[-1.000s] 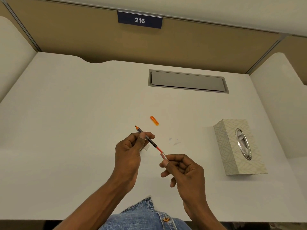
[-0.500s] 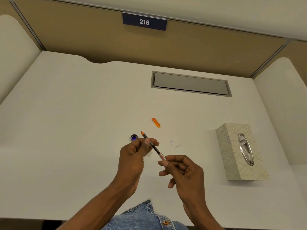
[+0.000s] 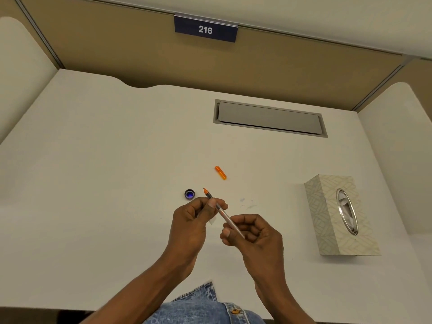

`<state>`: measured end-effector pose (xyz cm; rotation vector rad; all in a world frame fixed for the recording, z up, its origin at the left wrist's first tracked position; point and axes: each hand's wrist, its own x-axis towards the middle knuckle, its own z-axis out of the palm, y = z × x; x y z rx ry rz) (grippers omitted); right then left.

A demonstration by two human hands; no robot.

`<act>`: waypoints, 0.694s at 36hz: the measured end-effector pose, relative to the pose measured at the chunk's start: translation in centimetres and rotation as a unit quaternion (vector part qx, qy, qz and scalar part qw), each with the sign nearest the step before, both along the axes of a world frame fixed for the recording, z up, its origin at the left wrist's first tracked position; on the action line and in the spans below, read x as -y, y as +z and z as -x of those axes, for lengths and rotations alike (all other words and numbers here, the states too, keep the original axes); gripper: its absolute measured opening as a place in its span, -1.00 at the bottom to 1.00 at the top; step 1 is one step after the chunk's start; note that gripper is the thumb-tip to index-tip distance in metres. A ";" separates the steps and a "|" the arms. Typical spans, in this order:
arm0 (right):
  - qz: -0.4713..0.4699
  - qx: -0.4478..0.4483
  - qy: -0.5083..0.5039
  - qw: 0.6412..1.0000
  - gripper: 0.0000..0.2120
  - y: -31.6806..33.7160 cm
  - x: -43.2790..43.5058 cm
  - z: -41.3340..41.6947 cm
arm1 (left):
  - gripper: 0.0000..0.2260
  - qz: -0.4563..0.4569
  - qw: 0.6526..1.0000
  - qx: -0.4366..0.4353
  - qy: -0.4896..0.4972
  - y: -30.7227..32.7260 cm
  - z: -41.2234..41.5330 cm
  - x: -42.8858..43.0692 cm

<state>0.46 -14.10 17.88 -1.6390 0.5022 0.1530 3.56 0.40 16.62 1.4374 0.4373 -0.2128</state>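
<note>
Pen (image 3: 222, 212), uncapped, pinched at both ends by left hand (image 3: 191, 220) and right hand (image 3: 254, 235), steadied just nearer than its orange cap (image 3: 220, 172), likely for reassembly.

Table (image 3: 93, 160): patterned tissue box (image 3: 322, 218) at right, grey hatch (image 3: 268, 118) set in rear, plate "216" (image 3: 205, 29) on partition (image 3: 117, 43).

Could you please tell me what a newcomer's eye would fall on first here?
First, at the middle of the white desk, the left hand and right hand hold a thin orange-tipped pen between them, tip pointing away. Just beyond it lie an orange cap and, further left, a small dark round lid with a blue inside. A patterned tissue box stands at the right.
</note>
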 end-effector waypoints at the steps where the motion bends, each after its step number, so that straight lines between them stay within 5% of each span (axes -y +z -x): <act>1: 0.008 0.000 -0.002 1.000 -0.79 0.0 0.0 -0.1 | -0.76 0.000 1.000 0.000 0.001 0.0 0.0 0.0; 14: -0.002 -0.009 -0.011 1.000 -0.97 0.2 -0.3 -0.6 | -0.76 0.005 1.000 -0.004 0.000 0.1 0.0 -0.2; 25: -0.024 -0.016 0.006 1.000 -0.89 -0.2 0.0 -0.7 | -0.78 0.000 1.000 -0.003 0.016 0.1 -0.2 -0.3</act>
